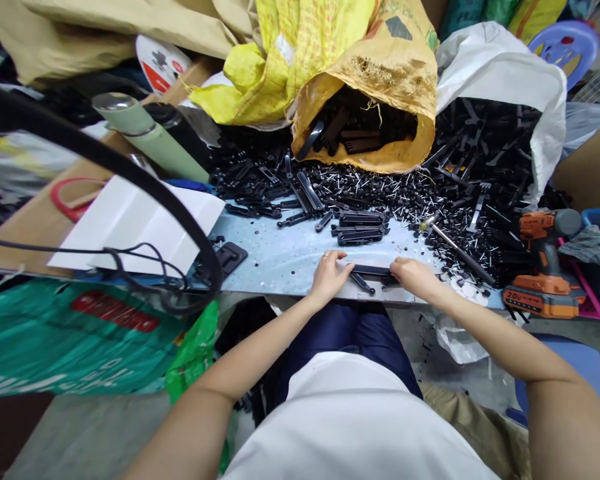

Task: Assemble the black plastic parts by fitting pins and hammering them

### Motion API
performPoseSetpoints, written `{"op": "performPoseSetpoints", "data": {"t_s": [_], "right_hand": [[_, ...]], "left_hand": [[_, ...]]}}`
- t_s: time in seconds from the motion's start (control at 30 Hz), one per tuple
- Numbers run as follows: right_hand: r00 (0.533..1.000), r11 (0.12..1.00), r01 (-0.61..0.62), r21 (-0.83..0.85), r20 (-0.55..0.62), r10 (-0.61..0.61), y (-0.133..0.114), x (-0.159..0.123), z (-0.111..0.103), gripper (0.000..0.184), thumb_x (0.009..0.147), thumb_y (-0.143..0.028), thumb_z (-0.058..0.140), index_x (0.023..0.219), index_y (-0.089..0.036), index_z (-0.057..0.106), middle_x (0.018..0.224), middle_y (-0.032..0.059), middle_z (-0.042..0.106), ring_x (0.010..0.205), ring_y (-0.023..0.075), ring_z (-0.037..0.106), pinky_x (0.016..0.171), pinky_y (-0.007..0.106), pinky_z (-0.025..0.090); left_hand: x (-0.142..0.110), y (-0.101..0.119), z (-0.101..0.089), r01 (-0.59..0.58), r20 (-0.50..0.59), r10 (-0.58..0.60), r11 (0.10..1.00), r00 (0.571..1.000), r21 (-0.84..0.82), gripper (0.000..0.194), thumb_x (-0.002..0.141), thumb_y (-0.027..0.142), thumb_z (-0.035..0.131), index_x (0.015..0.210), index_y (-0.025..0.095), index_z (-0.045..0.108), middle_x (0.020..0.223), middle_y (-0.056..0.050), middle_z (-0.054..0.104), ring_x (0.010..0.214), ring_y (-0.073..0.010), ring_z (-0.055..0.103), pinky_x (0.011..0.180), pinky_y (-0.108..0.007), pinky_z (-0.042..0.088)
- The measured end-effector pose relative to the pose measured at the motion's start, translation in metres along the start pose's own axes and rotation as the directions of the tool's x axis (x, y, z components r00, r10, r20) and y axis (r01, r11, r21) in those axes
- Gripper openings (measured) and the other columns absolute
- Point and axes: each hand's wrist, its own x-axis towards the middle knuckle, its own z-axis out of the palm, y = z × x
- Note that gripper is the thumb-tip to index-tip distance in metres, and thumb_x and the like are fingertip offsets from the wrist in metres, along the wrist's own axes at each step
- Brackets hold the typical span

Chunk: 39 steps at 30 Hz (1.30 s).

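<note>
Near the front edge of the light blue tabletop (275, 260), a long black plastic bar (371, 270) lies crosswise between my hands. My left hand (330, 273) pinches its left end between thumb and fingers. At the right end, my right hand (413, 277) is closed on the same bar. A smaller black arm piece (363, 283) with a round end sticks out below it, close to the table edge; whether it is joined to the bar I cannot tell. Just beyond my hands lies a neat stack of black bar pieces (361, 228).
A heap of screws and small black parts (385, 190) spreads behind the stack. An orange sack (380, 73) of black parts lies open at the back. A screwdriver (460, 250) and cordless drill (545, 260) are at right. White paper (135, 223) and a black cable (145, 180) occupy the left.
</note>
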Motion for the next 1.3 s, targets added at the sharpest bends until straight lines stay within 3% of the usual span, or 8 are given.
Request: {"op": "performPoseSetpoints", "data": {"t_s": [0.17,0.37,0.5,0.63,0.73,0.93,1.07,1.3], "right_hand": [[0.967,0.991,0.136,0.018,-0.222,-0.128,0.021,-0.015,0.034,0.026,0.090,-0.029,0.040,0.094,-0.016,0.063,0.092,0.0088,0.064,0.082,0.0150,0.058,0.071,0.024,0.042],[0.940,0.989,0.012,-0.150,-0.337,-0.062,0.047,-0.034,0.043,0.060,0.085,-0.062,0.029,0.066,-0.015,0.060,0.060,0.0071,0.055,0.058,0.0155,0.050,0.053,0.025,0.032],[0.913,0.953,0.293,0.071,-0.318,-0.257,0.024,-0.054,0.001,0.063,0.089,-0.058,0.017,0.060,-0.017,0.055,0.052,0.0037,0.048,0.050,0.0125,0.044,0.050,0.025,0.029],[0.821,0.613,0.570,0.547,-0.383,-0.423,-0.022,-0.075,-0.020,0.062,0.092,-0.052,0.009,0.059,-0.019,0.050,0.048,0.0017,0.045,0.047,0.0121,0.044,0.051,0.026,0.035],[0.806,0.431,0.591,0.682,-0.525,-0.274,-0.057,-0.069,0.006,0.064,0.088,-0.058,0.003,0.062,-0.021,0.048,0.051,0.0021,0.045,0.048,0.0134,0.047,0.052,0.027,0.040],[0.761,0.681,0.247,0.689,-0.573,0.304,-0.082,-0.004,0.064,0.054,0.087,-0.055,0.011,0.116,-0.025,0.044,0.112,0.0127,0.050,0.112,0.0233,0.047,0.087,0.044,0.041],[0.700,0.810,0.311,0.497,-0.697,0.159,-0.031,0.051,0.038,0.055,0.089,-0.051,0.008,0.121,-0.020,0.041,0.125,0.0143,0.045,0.122,0.0237,0.038,0.096,0.045,0.035],[0.848,0.996,0.022,0.082,-0.529,0.025,0.062,0.180,-0.053,0.040,0.090,-0.034,0.030,0.117,-0.012,0.049,0.122,0.0155,0.051,0.114,0.0251,0.041,0.097,0.041,0.032]], "left_hand": [[-0.006,0.028,0.018,-0.551,0.304,0.470,0.782,0.829,0.292,0.033,0.084,0.032,0.051,0.113,0.015,0.052,0.113,-0.014,0.058,0.107,-0.0259,0.051,0.089,-0.039,0.037],[0.018,0.038,0.026,-0.637,0.496,0.437,0.678,0.751,0.367,0.043,0.087,0.047,0.042,0.095,0.010,0.060,0.085,-0.015,0.064,0.084,-0.0237,0.058,0.070,-0.031,0.042],[-0.001,0.052,-0.005,-0.671,0.411,0.576,0.731,0.706,0.127,0.058,0.090,0.054,0.020,0.068,0.016,0.058,0.062,-0.008,0.059,0.061,-0.0175,0.056,0.059,-0.028,0.042],[-0.045,0.085,-0.033,-0.666,0.208,0.748,0.658,0.630,-0.351,0.067,0.091,0.049,0.000,0.065,0.019,0.054,0.053,-0.004,0.054,0.050,-0.0128,0.051,0.053,-0.025,0.042],[-0.067,0.100,-0.028,-0.658,-0.006,0.750,0.576,0.661,-0.484,0.069,0.090,0.049,-0.003,0.062,0.019,0.053,0.050,-0.003,0.053,0.046,-0.0119,0.049,0.049,-0.024,0.042],[-0.065,0.066,0.013,-0.721,-0.142,0.707,0.675,0.692,-0.152,0.079,0.081,0.069,0.003,0.096,0.022,0.065,0.082,-0.010,0.064,0.085,-0.0218,0.060,0.073,-0.035,0.049],[-0.035,0.031,0.024,-0.743,0.085,0.740,0.651,0.667,0.159,0.058,0.079,0.067,0.036,0.112,0.025,0.059,0.093,-0.009,0.063,0.096,-0.0243,0.056,0.083,-0.038,0.045],[0.033,0.009,0.022,-0.658,0.312,0.586,0.592,0.748,0.465,0.031,0.085,0.032,0.053,0.114,0.020,0.054,0.103,-0.009,0.063,0.102,-0.0238,0.053,0.082,-0.039,0.039]]}}
